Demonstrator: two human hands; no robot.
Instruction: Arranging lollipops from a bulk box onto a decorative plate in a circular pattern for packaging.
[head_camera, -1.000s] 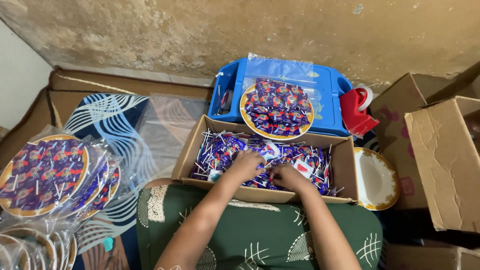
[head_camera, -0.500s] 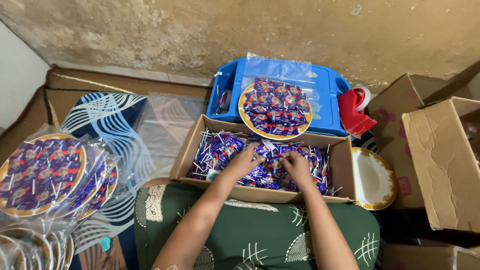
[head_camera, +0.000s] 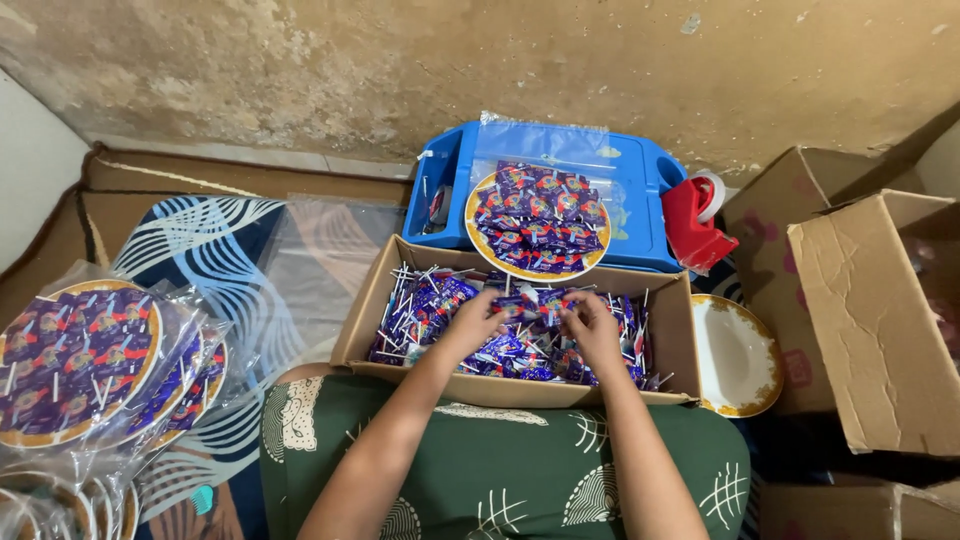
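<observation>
Inside cardboard box (head_camera: 372, 300), both hands (head_camera: 478, 318) (head_camera: 590, 325) among purple lollipop wrappers (head_camera: 430, 305)

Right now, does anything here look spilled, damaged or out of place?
Nothing spilled. The lollipops stay inside the cardboard box under both hands. Only the large carton at right looks worn, its flap creased and hanging open.
</observation>
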